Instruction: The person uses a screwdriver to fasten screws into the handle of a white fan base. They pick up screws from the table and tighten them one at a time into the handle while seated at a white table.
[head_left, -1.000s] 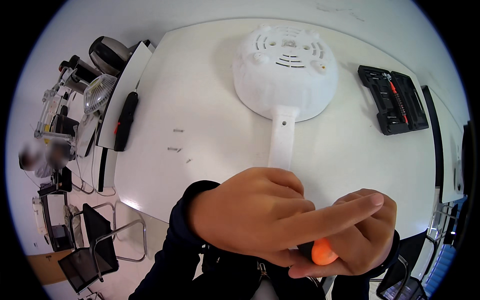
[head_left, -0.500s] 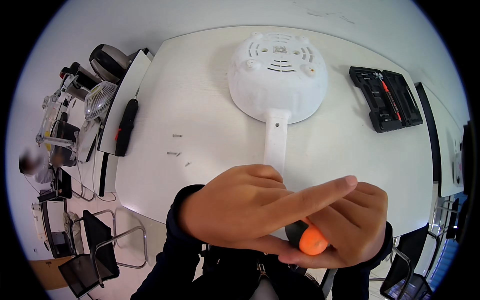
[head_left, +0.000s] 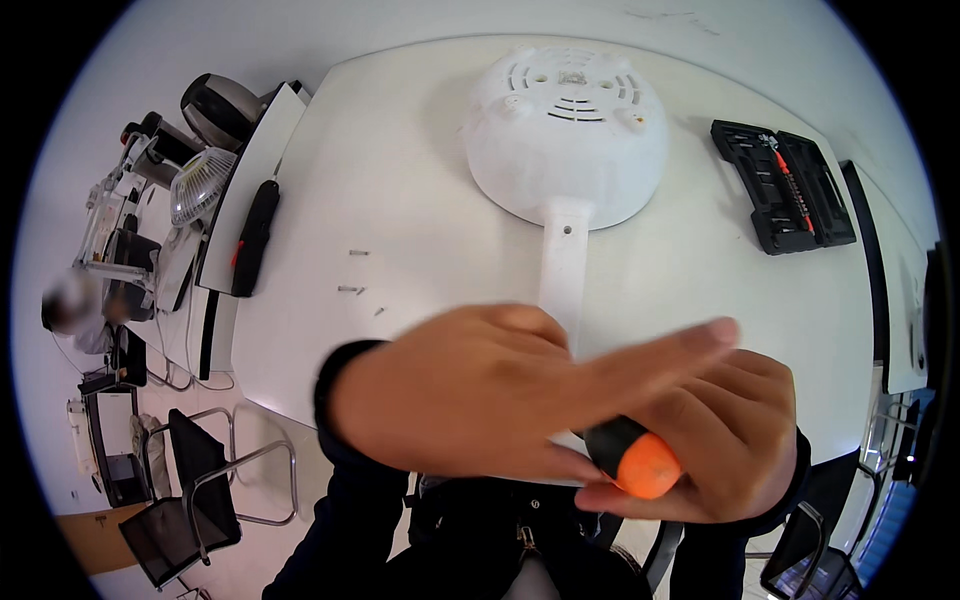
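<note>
Holding an orange-black tool handle is the right hand; the left hand, I cannot tell its grip. Beyond the fingers, screws lie loose; white housing seems unopened.

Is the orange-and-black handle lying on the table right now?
No, the orange-and-black handle is gripped in the right hand, its rounded orange end facing the camera.

Right fingers around orange-black handle, left fingers alongside, white housing
</note>
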